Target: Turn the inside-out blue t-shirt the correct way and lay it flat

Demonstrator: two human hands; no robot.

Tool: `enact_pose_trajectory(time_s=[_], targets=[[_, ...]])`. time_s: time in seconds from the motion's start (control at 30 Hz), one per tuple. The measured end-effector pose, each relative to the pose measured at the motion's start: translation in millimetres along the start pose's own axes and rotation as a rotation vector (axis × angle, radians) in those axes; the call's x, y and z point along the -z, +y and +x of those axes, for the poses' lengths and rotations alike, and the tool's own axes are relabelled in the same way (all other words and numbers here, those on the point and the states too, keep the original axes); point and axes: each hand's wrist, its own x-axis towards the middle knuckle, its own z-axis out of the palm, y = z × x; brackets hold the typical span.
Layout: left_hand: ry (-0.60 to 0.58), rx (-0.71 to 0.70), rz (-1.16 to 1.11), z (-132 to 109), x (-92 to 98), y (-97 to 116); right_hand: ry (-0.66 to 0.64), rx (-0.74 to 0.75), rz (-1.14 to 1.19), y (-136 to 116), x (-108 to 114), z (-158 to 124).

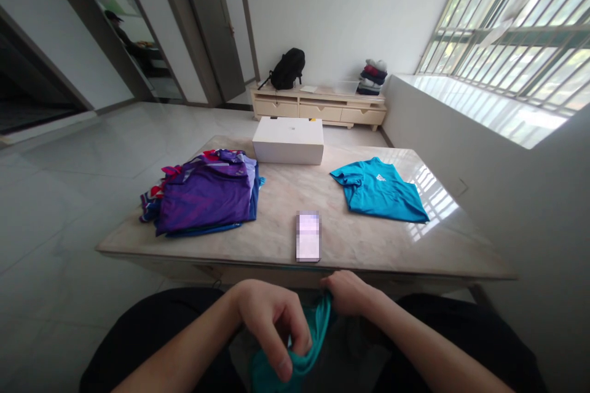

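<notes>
A teal cloth (271, 373) hangs between my knees, below the table's front edge. My left hand (274, 322) is at the cloth's upper left part, its fingers curled round the fabric. Close to the table edge, my right hand (345, 291) is closed on the cloth's upper right end, which is bunched into folds. The lower part of the cloth runs out of view. On the marble table (286, 196) lies a blue T-shirt (385, 191) with a small white logo, at the right. A pile of purple, blue and red clothes (207, 193) rests at the left.
A phone (308, 237) with a blurred screen lies near the table's front edge. At the back edge is a white box (289, 140). Beyond it, a low cabinet (320, 112) bears a black backpack (289, 69) and stacked clothes (372, 78). A person (124, 37) is far left.
</notes>
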Motion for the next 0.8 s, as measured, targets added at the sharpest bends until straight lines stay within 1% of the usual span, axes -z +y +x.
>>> enact_pose_trajectory(time_s=[0.07, 0.1, 0.17, 0.27, 0.33, 0.4, 0.47, 0.57, 0.6, 0.67, 0.73, 0.8], targets=[[-0.113, 0.037, 0.068, 1.3, 5.2, -3.8, 0.035, 0.003, 0.07, 0.3, 6.1, -0.7], [-0.105, 0.061, 0.128, 2.6, 7.5, -7.0, 0.05, 0.011, 0.113, 1.1, 9.9, -1.4], [0.003, 0.15, 0.306, 7.0, 9.7, -15.4, 0.072, 0.034, 0.214, 4.1, 18.0, -3.2], [0.13, 0.392, 0.636, 18.7, 4.5, -31.1, 0.086, 0.066, 0.389, 9.9, 29.2, -7.5], [0.176, 0.548, 0.833, 28.3, -3.0, -40.9, 0.084, 0.083, 0.507, 12.9, 35.9, -11.4], [0.182, 0.626, 0.94, 37.2, -10.9, -48.2, 0.075, 0.09, 0.609, 14.4, 42.5, -16.1], [0.178, 0.642, 0.968, 43.6, -16.8, -52.7, 0.062, 0.088, 0.796, 15.2, 48.9, -21.3], [0.194, 0.594, 0.961, 49.1, -20.4, -57.1, 0.036, 0.077, 1.157, 17.6, 55.9, -28.1], [0.208, 0.571, 0.957, 50.2, -20.5, -58.8, 0.028, 0.071, 1.238, 19.2, 57.2, -29.9], [0.231, 0.534, 0.941, 52.0, -19.8, -62.4, 0.018, 0.061, 1.29, 23.6, 58.6, -32.8], [0.227, 0.531, 0.917, 52.1, -18.1, -64.2, 0.008, 0.064, 1.294, 28.5, 59.8, -35.1], [0.22, 0.538, 0.895, 48.3, -14.8, -60.3, -0.03, 0.1, 1.279, 32.3, 62.5, -37.6]])
